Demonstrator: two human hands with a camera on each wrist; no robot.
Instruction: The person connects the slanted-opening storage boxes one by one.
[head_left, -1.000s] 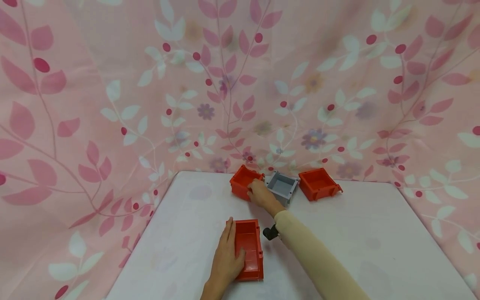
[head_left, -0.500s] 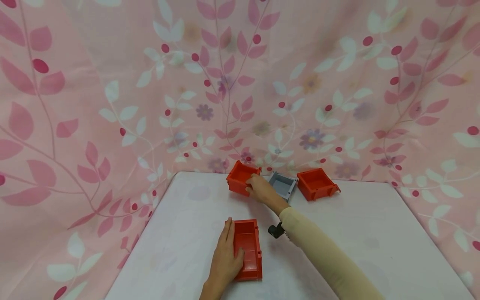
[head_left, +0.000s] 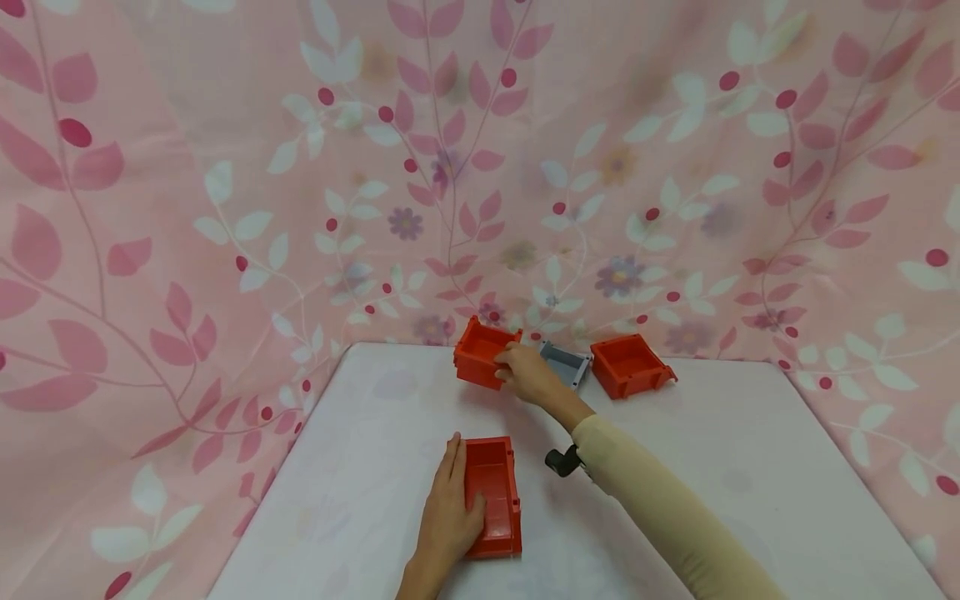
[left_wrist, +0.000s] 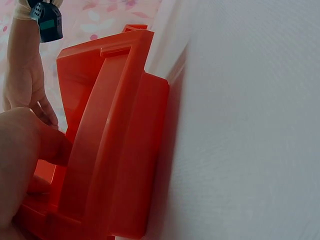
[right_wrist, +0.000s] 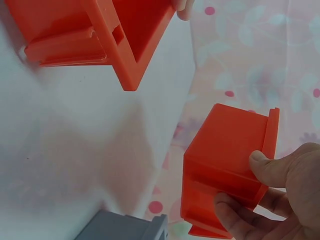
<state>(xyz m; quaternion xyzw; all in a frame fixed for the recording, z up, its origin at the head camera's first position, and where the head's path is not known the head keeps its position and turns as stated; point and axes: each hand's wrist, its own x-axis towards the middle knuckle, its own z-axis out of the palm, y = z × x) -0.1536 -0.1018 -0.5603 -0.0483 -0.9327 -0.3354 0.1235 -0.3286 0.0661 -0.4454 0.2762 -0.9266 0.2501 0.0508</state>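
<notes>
My left hand (head_left: 447, 512) grips the left wall of a long red plastic bin (head_left: 498, 500) on the table, thumb inside it. Up close, the left wrist view shows that red bin (left_wrist: 127, 145) with its wall between thumb and fingers. Farther back, my right hand (head_left: 528, 372) holds a smaller red bin (head_left: 478, 360) by its right side, raised off the table with its opening up. The right wrist view shows the thumb on one face of this small bin (right_wrist: 225, 142) and the fingers on another.
Just right of the held bin, a grey bin (head_left: 566, 367) stands near the table's back edge, partly behind my right hand. Another red bin (head_left: 632, 367) sits right of it. A pink floral cloth (head_left: 480, 167) hangs behind the white table (head_left: 360, 467).
The right hand has lifted the small red bin off the table, shifting it slightly left. The left hand keeps its hold on the long bin, which stays in place.
</notes>
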